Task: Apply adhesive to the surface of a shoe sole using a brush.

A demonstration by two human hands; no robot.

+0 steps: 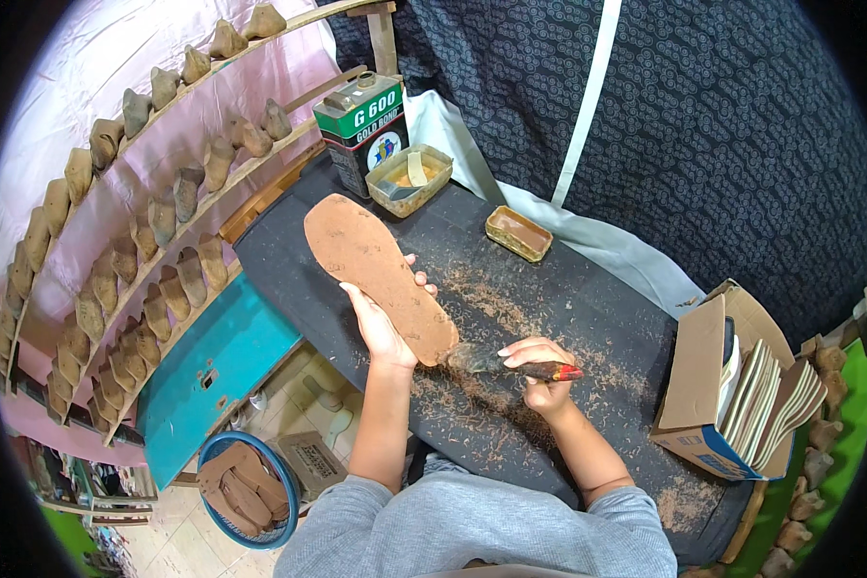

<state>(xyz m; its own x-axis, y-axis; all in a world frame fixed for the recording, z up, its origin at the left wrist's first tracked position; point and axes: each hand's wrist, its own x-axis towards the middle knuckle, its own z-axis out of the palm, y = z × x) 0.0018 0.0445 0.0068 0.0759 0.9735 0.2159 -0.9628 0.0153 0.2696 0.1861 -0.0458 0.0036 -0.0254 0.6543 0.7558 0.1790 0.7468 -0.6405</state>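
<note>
My left hand (380, 332) grips the brown, flat leather shoe sole (380, 275), angled toward 11 o'clock over the dark bench (588, 318). My right hand (539, 371) is closed around a red-handled knife (515, 366) touching the sole's heel edge.

A long brown shoe sole (380, 277) tilts upward, its lower end near the dark tabletop (588, 318). A red-handled brush (511, 365) touches that end.

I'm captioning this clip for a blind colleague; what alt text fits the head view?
The left hand holds a brown shoe sole tilted on a dark worktable strewn with shavings, while the right hand holds a red-handled knife at its lower end. Behind stand a green tin can and two small trays.
</note>
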